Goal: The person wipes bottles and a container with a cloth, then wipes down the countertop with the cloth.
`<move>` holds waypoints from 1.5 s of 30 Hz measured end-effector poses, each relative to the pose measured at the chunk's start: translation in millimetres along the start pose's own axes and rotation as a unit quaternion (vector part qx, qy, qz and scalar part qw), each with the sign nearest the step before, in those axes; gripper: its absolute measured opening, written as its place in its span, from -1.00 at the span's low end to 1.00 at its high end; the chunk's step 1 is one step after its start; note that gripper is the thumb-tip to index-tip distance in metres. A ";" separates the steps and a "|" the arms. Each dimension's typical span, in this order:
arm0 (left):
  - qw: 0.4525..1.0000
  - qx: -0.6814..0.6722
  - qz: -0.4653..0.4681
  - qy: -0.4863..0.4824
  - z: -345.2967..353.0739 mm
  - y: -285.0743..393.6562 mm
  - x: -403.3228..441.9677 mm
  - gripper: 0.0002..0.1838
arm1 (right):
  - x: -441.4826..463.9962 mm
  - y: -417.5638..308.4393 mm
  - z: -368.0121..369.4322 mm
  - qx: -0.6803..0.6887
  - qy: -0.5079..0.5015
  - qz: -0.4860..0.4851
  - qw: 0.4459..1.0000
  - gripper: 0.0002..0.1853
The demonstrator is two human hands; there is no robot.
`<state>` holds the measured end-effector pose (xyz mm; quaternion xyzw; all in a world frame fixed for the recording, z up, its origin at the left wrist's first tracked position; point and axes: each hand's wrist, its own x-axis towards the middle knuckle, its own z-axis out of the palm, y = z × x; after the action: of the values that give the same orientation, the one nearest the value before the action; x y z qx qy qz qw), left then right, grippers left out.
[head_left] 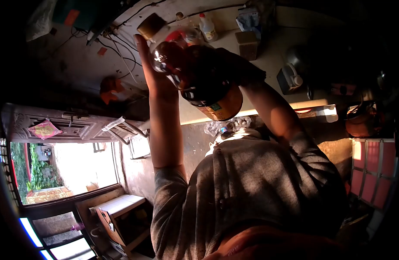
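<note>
A large clear plastic bottle (182,65), dark inside and banded with a label toward its base, lies aslant between a person's two hands, raised over the tabletop (273,60). Its brown cap (151,26) sits just beyond the left hand's (154,74) fingers, which are clamped along the bottle's side. The right hand (245,69) is at the lower half, deep in shadow; whether its fingers are closed cannot be told. The smooth, rounded plastic could slide if either hold is slack, most likely base first, and the tilt could bring a leak were the cap loose. Past the fingers, a small white bottle (208,28) with a red top and a box (247,44) stand near enough to be knocked by a careless swing. Cables (123,50) hang left of the left fingers, a possible snag should that hand drift outward.
</note>
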<state>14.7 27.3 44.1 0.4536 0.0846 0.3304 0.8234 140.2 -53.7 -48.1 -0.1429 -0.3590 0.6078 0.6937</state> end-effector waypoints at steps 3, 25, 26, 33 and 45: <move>0.996 -0.020 -0.004 0.083 3.5 0.5 -1.6 -0.29 | -8.0 6.6 -8.3 -0.031 0.022 -0.005 0.999 -0.53; 0.988 0.051 0.084 0.122 2.4 -29.2 16.9 -0.58 | -20.2 36.5 8.1 -0.620 0.276 -0.321 0.660 -0.78; 0.988 0.050 0.085 0.119 1.0 -31.6 17.7 -0.58 | -20.8 32.3 12.0 -0.690 0.242 -0.326 0.599 -0.79; 0.991 0.127 0.024 0.030 6.0 -35.8 13.0 -0.72 | -28.4 25.8 20.2 -0.755 0.142 -0.374 0.519 -0.65; 1.000 -0.003 0.005 0.007 -18.7 -36.2 7.6 -0.58 | -26.3 18.2 46.3 -0.841 0.159 -0.088 0.510 -0.60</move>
<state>29.2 31.5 5.6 0.4496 0.0871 0.3380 0.8222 95.5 -85.6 -35.7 -0.7213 -0.5965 -0.0756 0.3438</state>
